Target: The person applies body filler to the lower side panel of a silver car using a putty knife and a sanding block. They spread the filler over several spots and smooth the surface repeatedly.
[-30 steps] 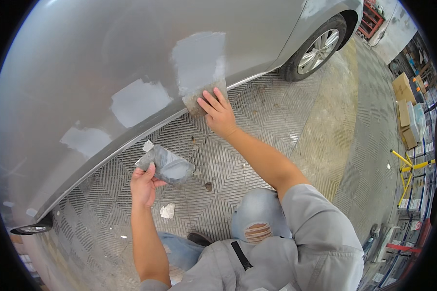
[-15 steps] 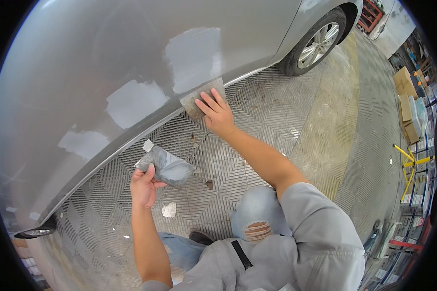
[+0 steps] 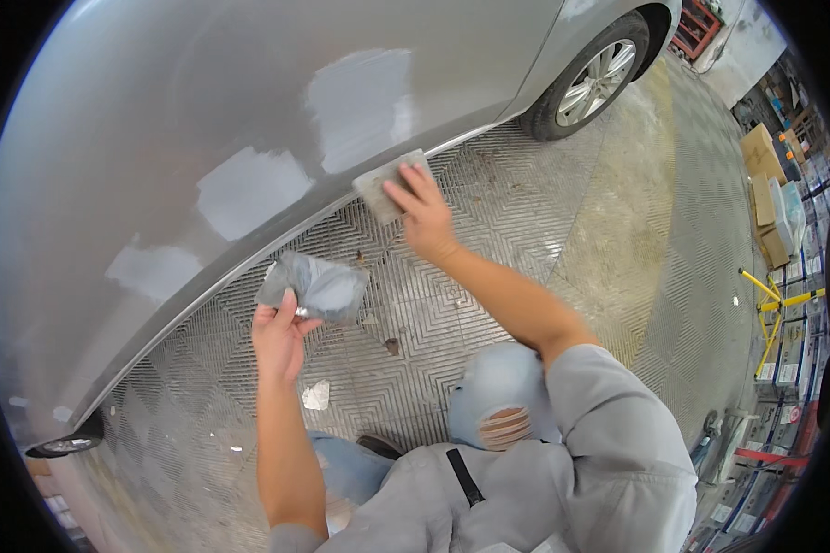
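Note:
My right hand (image 3: 430,221) grips a flat grey putty spreader (image 3: 376,188), its fingers pressed over the face. The spreader is beside the lower edge of the silver-grey car's side (image 3: 194,83); whether it touches the panel I cannot tell. Lower left, my left hand (image 3: 279,346) pinches a grey mixing board (image 3: 290,276) by its near edge, thumb on top. Light grey putty (image 3: 334,293) is smeared across the board. Three large pale patches, a tall one (image 3: 364,106), a middle one (image 3: 252,192) and a left one (image 3: 155,269), mark the car's panel.
A car wheel (image 3: 595,83) stands at the upper right, another (image 3: 67,445) at the lower left. Ribbed floor tiles (image 3: 507,230) hold a white scrap (image 3: 315,395). Along the right side are cardboard boxes (image 3: 767,217) and a yellow stand (image 3: 776,301).
My right hand has shifted slightly right and down with the spreader. My left hand has raised and tilted the board a little. The whole view has shifted slightly.

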A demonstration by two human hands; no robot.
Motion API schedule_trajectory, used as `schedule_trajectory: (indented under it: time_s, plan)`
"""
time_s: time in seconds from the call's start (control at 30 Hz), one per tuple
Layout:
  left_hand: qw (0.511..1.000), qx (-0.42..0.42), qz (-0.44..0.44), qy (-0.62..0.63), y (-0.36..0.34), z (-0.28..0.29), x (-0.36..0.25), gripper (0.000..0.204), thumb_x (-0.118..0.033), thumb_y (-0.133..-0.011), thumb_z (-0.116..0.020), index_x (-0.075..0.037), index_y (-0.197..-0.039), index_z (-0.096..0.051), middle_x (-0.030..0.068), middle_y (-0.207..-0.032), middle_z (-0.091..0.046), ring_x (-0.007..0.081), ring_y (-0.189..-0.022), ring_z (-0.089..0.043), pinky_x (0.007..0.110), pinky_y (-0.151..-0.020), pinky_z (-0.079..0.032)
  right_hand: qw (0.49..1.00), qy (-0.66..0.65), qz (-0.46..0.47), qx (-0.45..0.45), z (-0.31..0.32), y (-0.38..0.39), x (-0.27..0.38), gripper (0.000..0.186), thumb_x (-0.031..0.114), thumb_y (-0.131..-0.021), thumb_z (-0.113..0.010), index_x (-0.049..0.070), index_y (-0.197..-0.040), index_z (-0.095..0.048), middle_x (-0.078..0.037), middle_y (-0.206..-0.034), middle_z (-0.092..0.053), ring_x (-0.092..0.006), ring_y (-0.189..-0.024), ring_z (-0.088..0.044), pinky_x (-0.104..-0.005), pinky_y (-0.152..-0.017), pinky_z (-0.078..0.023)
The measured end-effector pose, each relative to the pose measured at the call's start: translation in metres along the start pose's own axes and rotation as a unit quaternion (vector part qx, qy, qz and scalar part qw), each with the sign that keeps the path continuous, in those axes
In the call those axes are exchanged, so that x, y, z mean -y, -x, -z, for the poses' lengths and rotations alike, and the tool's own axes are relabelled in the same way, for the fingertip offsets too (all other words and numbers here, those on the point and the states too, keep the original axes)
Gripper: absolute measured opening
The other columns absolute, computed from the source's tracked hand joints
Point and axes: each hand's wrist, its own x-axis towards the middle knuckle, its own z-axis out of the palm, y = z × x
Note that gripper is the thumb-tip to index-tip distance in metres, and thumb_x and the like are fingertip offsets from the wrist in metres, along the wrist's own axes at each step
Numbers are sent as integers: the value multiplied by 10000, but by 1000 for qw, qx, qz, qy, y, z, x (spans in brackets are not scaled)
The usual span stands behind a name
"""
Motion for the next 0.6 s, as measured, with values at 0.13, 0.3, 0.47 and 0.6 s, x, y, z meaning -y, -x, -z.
schedule_trajectory:
  time_s: [0.13,0.3,0.47,0.6]
  plan:
    - [994,0,-19,106,-14,-25,10,205,-120,-893,-528,-59,-1088,-549,68,-985,-625,171,-803,-634,303,-617,-557,749,-515,-408,89,51,-27,12,227,52,-885,-484,57,-1097,-565,-67,-1098,-586,-215,-1022,-561,-365,-889,-468]
    - [995,44,-18,83,-19,-56,27,189,-124,-896,-519,-63,-1072,-554,65,-973,-627,165,-780,-639,303,-600,-562,693,-573,-393,192,90,-51,34,192,149,-929,-471,16,-1036,-560,-32,-1048,-595,-160,-949,-575,-344,-784,-517]
    - [990,5,-93,105,-22,-58,25,153,-105,-890,-530,-41,-1022,-572,61,-893,-639,140,-696,-633,276,-558,-556,817,-342,-297,358,103,-55,49,165,101,-893,-506,43,-1006,-611,-58,-971,-624,-170,-895,-605,-320,-736,-530]
    - [981,-11,-115,157,-23,-49,11,139,-115,-894,-525,-40,-999,-577,65,-903,-635,133,-706,-632,258,-550,-560,940,-73,-124,309,111,-65,49,269,28,-807,-547,96,-1054,-627,-84,-1005,-623,-215,-916,-610,-296,-753,-515]
